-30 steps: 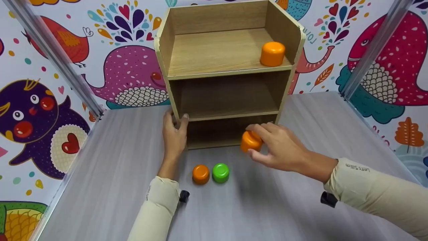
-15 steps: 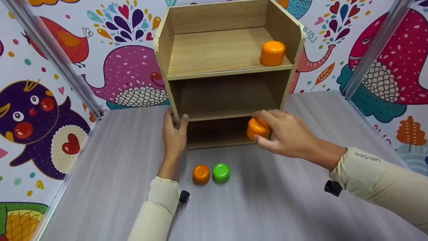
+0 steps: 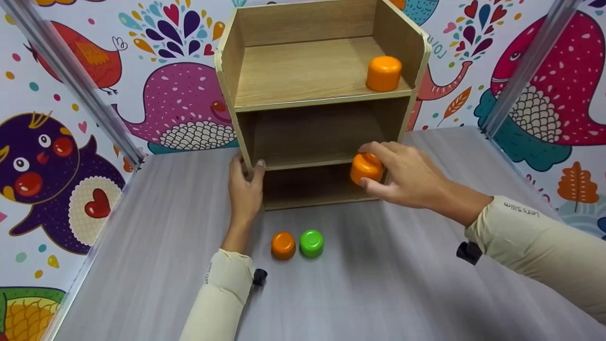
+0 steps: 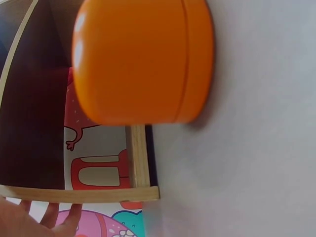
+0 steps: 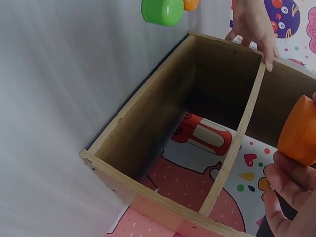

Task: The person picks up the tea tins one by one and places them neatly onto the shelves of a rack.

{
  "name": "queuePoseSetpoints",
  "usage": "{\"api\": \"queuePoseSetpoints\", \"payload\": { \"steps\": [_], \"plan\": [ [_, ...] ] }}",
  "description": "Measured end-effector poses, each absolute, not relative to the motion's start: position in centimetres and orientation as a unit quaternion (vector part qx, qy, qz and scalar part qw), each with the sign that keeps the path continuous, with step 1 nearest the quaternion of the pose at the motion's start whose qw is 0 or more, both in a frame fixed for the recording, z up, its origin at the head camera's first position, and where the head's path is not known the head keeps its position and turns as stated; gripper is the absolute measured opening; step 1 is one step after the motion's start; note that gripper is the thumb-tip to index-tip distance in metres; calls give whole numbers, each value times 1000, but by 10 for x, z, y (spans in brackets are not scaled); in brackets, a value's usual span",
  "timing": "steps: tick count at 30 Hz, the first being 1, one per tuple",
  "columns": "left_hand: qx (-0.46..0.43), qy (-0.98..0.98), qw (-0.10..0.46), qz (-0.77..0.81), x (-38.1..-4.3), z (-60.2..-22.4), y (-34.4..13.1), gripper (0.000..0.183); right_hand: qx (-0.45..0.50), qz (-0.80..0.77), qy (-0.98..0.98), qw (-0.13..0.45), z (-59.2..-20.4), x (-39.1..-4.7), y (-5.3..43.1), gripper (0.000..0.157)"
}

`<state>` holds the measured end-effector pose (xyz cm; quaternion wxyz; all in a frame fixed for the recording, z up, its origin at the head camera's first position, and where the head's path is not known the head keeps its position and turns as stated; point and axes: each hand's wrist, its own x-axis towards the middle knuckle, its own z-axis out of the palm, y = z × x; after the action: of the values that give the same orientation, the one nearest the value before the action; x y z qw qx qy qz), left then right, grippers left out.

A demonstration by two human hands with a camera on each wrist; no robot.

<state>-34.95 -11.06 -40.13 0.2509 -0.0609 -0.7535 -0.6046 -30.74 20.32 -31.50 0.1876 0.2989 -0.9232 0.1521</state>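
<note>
My right hand [image 3: 412, 175] pinches an orange rounded cylinder [image 3: 364, 169] between thumb and fingers, in front of the wooden shelf unit's lower openings. In the right wrist view this cylinder [image 5: 301, 131] is at the right edge. My left hand [image 3: 245, 192] holds the left side panel of the wooden shelf unit [image 3: 307, 99], its thumb at the front edge by the middle board. On the table stand another orange cylinder [image 3: 283, 245] and a green cylinder [image 3: 311, 243], side by side. A large orange cylinder [image 4: 138, 59] fills the top of the left wrist view.
A third orange cylinder [image 3: 384, 73] stands on the top shelf, near its right wall. The grey table [image 3: 165, 246] is bordered by printed panels [image 3: 184, 104] with metal posts [image 3: 525, 71] at the corners. The two lower compartments are open-backed in the right wrist view.
My right hand has lifted the orange cylinder and moved it slightly right, from the bottom compartment's front up to about the middle board's height. My left hand stays at the side panel.
</note>
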Motion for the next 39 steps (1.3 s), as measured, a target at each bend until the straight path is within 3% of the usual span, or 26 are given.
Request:
{"api": "queuePoseSetpoints", "payload": {
  "steps": [20, 27, 39],
  "plan": [
    [-49, -760, 240, -602, -347, -400, -111, 45, 282, 150, -930, 179, -300, -321, 208, 45],
    [-50, -762, 247, -596, -373, -429, -119, 49, 288, 146, -926, 196, -295, -324, 208, 43],
    [-48, -761, 255, -595, -375, -431, -119, 49, 275, 162, -930, 180, -286, -327, 208, 45]
  ]
}}
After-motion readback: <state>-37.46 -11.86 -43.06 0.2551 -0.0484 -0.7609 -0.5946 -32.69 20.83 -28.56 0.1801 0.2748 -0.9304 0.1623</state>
